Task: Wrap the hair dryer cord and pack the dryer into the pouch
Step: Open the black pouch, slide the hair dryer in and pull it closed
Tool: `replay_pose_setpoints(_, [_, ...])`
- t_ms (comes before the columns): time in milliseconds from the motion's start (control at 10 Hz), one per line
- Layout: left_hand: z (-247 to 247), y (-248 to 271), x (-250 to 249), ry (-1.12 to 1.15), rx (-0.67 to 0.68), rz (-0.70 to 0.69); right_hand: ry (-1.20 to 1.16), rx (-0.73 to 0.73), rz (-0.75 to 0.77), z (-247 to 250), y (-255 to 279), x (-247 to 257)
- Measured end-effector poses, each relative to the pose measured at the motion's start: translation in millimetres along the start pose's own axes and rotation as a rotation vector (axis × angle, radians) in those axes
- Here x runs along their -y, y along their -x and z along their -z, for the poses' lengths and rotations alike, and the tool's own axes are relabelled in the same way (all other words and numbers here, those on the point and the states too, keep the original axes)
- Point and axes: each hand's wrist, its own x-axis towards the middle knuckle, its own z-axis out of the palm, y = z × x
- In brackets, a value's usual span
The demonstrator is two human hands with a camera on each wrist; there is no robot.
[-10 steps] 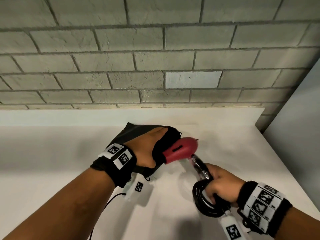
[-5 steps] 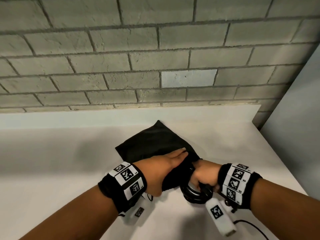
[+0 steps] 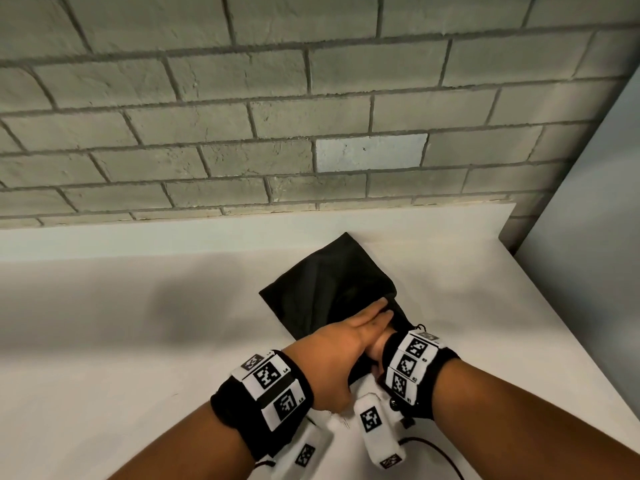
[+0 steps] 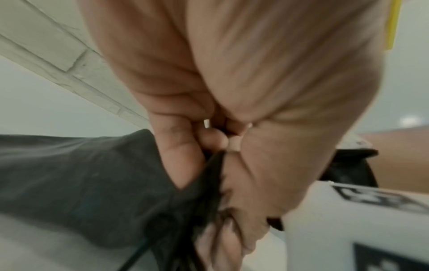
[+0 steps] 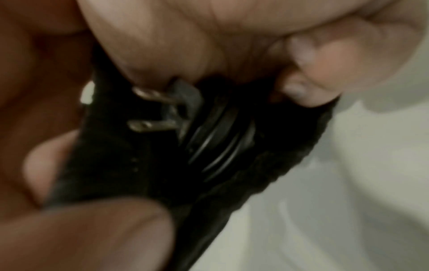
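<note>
The black pouch (image 3: 325,285) lies on the white table (image 3: 138,341). My left hand (image 3: 377,310) grips the pouch's mouth edge, its fingers (image 4: 181,146) curled over the fabric (image 4: 81,183). My right hand (image 3: 379,351) is buried in the mouth up to the wrist. In the right wrist view that hand (image 5: 220,73) holds the coiled black cord (image 5: 220,139) inside the pouch (image 5: 111,165), and the two-pronged plug (image 5: 157,113) sticks out beside the coil. The dryer itself is hidden inside the pouch.
A grey brick wall (image 3: 242,133) stands behind the table, and a pale panel (image 3: 588,237) runs along its right edge. A thin black cable (image 3: 436,448) trails from my right wrist device. Bare table lies left of the pouch.
The red dryer has gone into the pouch and out of sight. My right hand has carried the coiled cord from the table's right side into the pouch mouth. My left hand still holds the pouch.
</note>
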Motion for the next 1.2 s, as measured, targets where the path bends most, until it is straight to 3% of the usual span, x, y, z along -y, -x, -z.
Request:
replay_pose_setpoints(100, [-0.8,6.2,3.4,-0.007,0.012,0.013,-0.111,0.002,-0.016,-6.9,1.8,-21.8])
replay_pose_setpoints(200, [-0.3,14.3,9.3,-0.045,0.032,0.050,-1.250,0.338,0.227,8.0,4.7,-54.4])
replay_pose_setpoints(300, [3.3,27.2,14.9,-0.178,0.043,0.067,-0.523,-0.087,0.385,12.4,-6.3,-74.8])
replay_pose_setpoints(400, [1.2,41.0,19.5,-0.372,0.108,0.093,0.261,-0.309,0.494,34.2,-8.0,-99.4])
replay_pose_setpoints(500, [-10.7,52.3,26.0,-0.572,0.138,0.143,0.575,-0.325,0.376,53.8,-11.8,-123.1])
replay_pose_setpoints(600, [-9.1,56.6,26.9,-0.670,0.135,0.162,0.723,-0.378,0.366,62.8,-15.8,-129.5])
replay_pose_setpoints(800, [17.7,54.5,25.3,-0.803,0.021,0.195,0.602,-0.634,0.450,79.1,-7.1,-126.0])
replay_pose_setpoints(900, [43.0,47.0,21.2,-0.806,0.013,0.250,0.444,-0.676,0.463,98.8,3.6,-121.2])
replay_pose_setpoints(1100, [117.6,22.7,-2.4,-0.573,-0.107,0.245,0.154,-0.797,0.472,157.9,33.3,-142.8])
replay_pose_setpoints(1200, [135.5,7.4,-13.7,-0.650,-0.330,0.095,0.024,-0.832,0.499,183.1,53.1,-158.9])
